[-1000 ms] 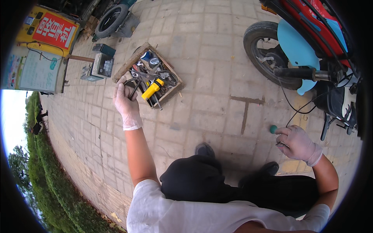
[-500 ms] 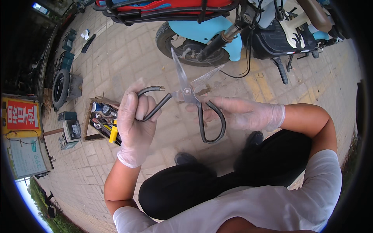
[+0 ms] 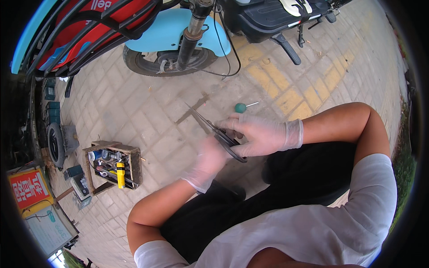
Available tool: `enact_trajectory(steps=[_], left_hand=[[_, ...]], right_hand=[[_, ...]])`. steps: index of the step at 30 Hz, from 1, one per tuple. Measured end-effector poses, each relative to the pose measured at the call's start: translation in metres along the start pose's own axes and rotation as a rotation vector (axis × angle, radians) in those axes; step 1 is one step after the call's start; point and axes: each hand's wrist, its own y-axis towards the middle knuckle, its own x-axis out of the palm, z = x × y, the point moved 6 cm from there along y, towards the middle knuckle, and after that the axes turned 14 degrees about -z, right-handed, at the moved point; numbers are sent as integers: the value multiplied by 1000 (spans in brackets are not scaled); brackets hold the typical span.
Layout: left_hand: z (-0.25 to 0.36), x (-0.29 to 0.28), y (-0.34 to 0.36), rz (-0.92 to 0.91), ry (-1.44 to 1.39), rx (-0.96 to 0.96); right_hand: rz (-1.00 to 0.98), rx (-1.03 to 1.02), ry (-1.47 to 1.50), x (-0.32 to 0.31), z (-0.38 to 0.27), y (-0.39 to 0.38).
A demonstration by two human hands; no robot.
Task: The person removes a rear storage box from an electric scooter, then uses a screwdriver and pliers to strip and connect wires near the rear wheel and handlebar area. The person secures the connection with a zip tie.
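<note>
Both my hands wear thin clear gloves and meet around a pair of scissors with dark handles, its blades brought together and pointing away to the upper left. My left hand, blurred by motion, is closed at the near-left side of the handles; its fingertips do not show clearly. From the right, my right hand curls its fingers and thumb around the handles. Just beyond the right hand, a small tool with a round green handle and thin metal shaft lies on the paving.
A wooden toolbox with mixed tools and a yellow-handled item stands at left. Ahead is a light blue scooter's front wheel, with a black basket above it. Batteries and a loose tyre line the far left.
The spread scissors have closed and come down, and my left hand has moved right to meet my right. The view has shifted, revealing the green-handled tool.
</note>
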Motion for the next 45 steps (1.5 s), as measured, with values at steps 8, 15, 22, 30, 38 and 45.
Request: enact_trajectory(steps=[8,15,22,30,38,45], left_hand=[[-26,-36,57,-109,317,-161],[-1,-60,136,212,673,645],[-15,-55,162,-61,244,495],[6,-50,149,95,577,642],[-9,-49,175,115,600,659],[-1,-41,160,35,438,646]], right_hand=[[-37,307,347,-15,45,-24],[165,304,406,-18,49,-67],[437,313,590,-28,51,-94],[496,308,653,-53,29,-65],[751,-417,367,-106,-88,-117],[911,-533,86,-113,-156,-173]])
